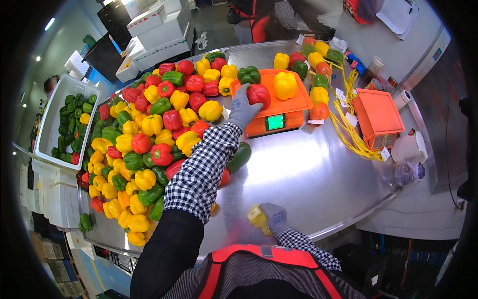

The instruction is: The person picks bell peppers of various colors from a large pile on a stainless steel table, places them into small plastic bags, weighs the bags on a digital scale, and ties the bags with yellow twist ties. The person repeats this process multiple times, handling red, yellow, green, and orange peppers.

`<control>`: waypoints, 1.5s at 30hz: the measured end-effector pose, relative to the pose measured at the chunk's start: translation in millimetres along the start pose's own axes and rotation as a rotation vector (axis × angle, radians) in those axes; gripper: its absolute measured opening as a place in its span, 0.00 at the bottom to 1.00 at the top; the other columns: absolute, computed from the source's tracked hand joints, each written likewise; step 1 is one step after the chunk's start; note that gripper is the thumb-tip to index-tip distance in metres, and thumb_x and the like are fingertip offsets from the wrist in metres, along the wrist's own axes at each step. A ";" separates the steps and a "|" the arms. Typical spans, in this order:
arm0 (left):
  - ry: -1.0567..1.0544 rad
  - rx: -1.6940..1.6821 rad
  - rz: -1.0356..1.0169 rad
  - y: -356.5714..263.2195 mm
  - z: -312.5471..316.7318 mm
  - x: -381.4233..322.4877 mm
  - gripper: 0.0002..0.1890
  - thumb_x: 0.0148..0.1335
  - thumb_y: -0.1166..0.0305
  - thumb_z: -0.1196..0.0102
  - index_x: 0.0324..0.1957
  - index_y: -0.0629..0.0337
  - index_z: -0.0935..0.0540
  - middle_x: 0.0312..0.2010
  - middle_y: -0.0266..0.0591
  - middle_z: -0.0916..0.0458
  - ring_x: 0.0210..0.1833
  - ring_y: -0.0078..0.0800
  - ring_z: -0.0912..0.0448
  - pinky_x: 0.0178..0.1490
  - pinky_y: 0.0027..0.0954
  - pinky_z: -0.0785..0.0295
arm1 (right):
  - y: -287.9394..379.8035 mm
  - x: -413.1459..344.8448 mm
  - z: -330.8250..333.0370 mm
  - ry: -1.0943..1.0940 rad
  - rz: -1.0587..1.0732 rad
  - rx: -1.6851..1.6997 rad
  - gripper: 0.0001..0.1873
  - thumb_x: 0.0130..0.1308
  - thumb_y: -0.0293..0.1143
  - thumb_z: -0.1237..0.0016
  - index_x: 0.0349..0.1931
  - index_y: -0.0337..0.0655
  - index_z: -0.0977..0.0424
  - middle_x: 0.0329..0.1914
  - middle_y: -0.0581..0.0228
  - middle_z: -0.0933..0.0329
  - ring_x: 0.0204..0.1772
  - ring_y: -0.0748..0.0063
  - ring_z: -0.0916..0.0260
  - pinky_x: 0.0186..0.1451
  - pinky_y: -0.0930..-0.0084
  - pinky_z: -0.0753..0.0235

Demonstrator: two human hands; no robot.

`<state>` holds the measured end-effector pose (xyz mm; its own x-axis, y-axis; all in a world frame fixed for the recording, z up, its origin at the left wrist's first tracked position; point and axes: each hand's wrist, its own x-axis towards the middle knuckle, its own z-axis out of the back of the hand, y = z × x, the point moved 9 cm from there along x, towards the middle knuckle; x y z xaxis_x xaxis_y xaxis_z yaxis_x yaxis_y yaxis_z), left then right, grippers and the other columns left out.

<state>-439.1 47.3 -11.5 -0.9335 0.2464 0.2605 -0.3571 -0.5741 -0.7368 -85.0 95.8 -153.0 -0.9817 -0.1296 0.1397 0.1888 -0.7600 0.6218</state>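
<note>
My left hand, in a grey glove, is around a red bell pepper at the left side of the orange tray of a weighing scale. On that tray stand a green bell pepper, just behind the red one, and a yellow bell pepper to the right. The scale's display glows green. Low over the steel table, close to my body, my right hand holds a blurred yellow object; its exact kind is unclear.
Red, yellow and green peppers are heaped on the left. A white bin of peppers stands beyond. To the right are netted peppers, yellow netting and a second orange scale. Another person is across the table.
</note>
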 end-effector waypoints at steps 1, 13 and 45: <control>0.008 -0.007 -0.003 -1.8 -3.6 -1.7 0.47 0.50 0.58 0.26 0.69 0.61 0.35 0.65 0.56 0.30 0.68 0.48 0.29 0.69 0.41 0.32 | 4.4 1.3 4.9 0.018 0.046 0.032 0.14 0.59 0.36 0.47 0.45 0.47 0.26 0.37 0.59 0.21 0.40 0.54 0.20 0.42 0.60 0.22; -0.309 -0.171 0.127 78.4 141.6 -34.4 0.33 0.63 0.57 0.33 0.63 0.67 0.27 0.56 0.50 0.22 0.55 0.36 0.21 0.58 0.34 0.25 | 2.4 8.9 3.7 0.175 0.301 0.080 0.15 0.57 0.37 0.44 0.44 0.47 0.26 0.34 0.63 0.22 0.38 0.57 0.20 0.41 0.64 0.22; -0.393 -0.089 0.224 33.6 166.9 -185.8 0.46 0.48 0.56 0.25 0.66 0.63 0.32 0.61 0.54 0.28 0.63 0.45 0.26 0.66 0.41 0.30 | 4.2 8.8 -9.1 0.205 0.333 0.072 0.12 0.61 0.35 0.50 0.43 0.42 0.23 0.32 0.57 0.21 0.34 0.52 0.22 0.38 0.58 0.24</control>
<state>-283.0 -148.1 19.5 -0.9348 -0.2009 0.2930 -0.1570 -0.5063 -0.8480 -93.1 85.7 -156.2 -0.8499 -0.4912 0.1908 0.4919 -0.6095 0.6217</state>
